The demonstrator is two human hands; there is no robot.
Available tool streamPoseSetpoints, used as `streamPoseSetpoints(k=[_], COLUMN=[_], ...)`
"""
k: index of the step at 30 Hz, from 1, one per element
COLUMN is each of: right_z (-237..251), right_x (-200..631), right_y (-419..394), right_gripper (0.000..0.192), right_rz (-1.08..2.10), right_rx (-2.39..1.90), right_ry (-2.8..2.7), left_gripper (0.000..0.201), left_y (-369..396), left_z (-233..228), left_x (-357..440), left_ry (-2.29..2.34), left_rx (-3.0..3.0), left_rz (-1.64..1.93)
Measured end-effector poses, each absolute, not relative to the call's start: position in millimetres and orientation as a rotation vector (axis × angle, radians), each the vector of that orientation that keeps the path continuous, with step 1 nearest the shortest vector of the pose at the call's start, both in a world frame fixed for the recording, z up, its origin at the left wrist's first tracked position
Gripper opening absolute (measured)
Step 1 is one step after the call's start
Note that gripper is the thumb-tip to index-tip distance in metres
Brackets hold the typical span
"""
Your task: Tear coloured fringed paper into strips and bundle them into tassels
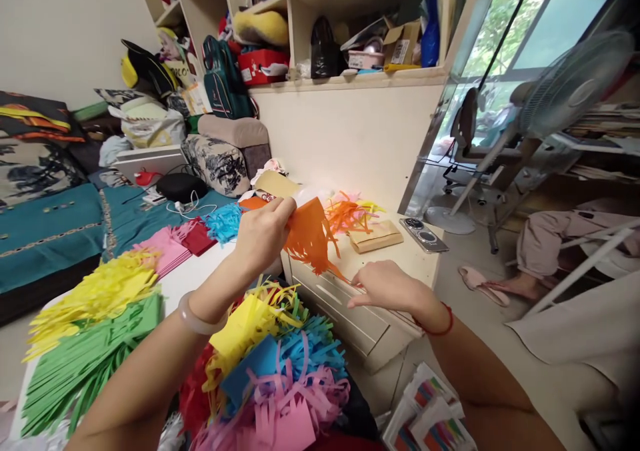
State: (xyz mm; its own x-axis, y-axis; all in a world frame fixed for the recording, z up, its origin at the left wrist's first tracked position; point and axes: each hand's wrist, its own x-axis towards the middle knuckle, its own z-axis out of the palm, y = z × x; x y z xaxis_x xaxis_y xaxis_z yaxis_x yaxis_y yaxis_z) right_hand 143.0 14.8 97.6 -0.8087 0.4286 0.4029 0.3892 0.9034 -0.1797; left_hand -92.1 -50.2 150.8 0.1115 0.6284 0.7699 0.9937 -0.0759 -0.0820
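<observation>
My left hand [263, 234] is raised over the white table and pinches the top of an orange paper fringe [310, 237], whose cut strips hang down. My right hand [385, 284] sits lower, its fingertips touching the end of one long orange strip beside the small drawer cabinet [350, 311]. Below both hands lies a heap of fringed paper [275, 371] in yellow, blue, pink and red.
Yellow fringe [95, 291] and green fringe [80, 361] lie at the left of the white table [193, 274]. Pink, red and blue pieces lie further back. A phone [425, 234] and a brown envelope [375, 236] rest on the cabinet top. A fan [565, 91] and another person's legs [545, 251] are at right.
</observation>
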Motion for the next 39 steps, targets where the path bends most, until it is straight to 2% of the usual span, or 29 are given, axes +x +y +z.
streamPoseSetpoints(k=[1,3,5,7,11,16,20,27,32,39], right_z=[103,116,127,131,119,107,104,84,86,92], right_x=[147,142,121,92,52,29,5,-15,7,76], right_y=[9,-7,-18,-13,36,91,108,118,121,147], right_gripper=[0.025,0.045,0.07,0.079,0.079,0.072,0.057,0.055,0.035,0.045], right_rz=[0.169,0.16,0.081,0.049,0.22,0.782,0.728,0.73,0.81,1.138], right_rx=[-0.649,-0.775,-0.713,-0.605,-0.559,-0.464,-0.596,-0.619,-0.609,-0.546], right_ry=[-2.615,-2.409,-2.189,-2.138,-2.083,-2.133,-2.219,-2.436,-2.455,-2.169], left_gripper=[0.021,0.02,0.02,0.02,0.018,0.014,0.012,0.004,0.009,0.011], left_y=[-48,-43,-38,-36,-37,-44,-52,-71,-67,-44], left_z=[151,152,153,154,155,145,117,61,59,64], left_x=[-91,-85,-77,-72,-77,-107,-144,-197,-199,-173], left_ry=[-1.636,-1.708,-1.738,-1.744,-1.757,-1.89,-2.058,-2.308,-2.197,-2.02], left_rx=[-1.76,-1.759,-1.782,-1.821,-1.928,-1.984,-1.886,-1.522,-1.511,-1.536], left_rz=[-0.775,-0.798,-0.817,-0.826,-0.838,-1.017,-1.114,-1.079,-1.207,-1.308])
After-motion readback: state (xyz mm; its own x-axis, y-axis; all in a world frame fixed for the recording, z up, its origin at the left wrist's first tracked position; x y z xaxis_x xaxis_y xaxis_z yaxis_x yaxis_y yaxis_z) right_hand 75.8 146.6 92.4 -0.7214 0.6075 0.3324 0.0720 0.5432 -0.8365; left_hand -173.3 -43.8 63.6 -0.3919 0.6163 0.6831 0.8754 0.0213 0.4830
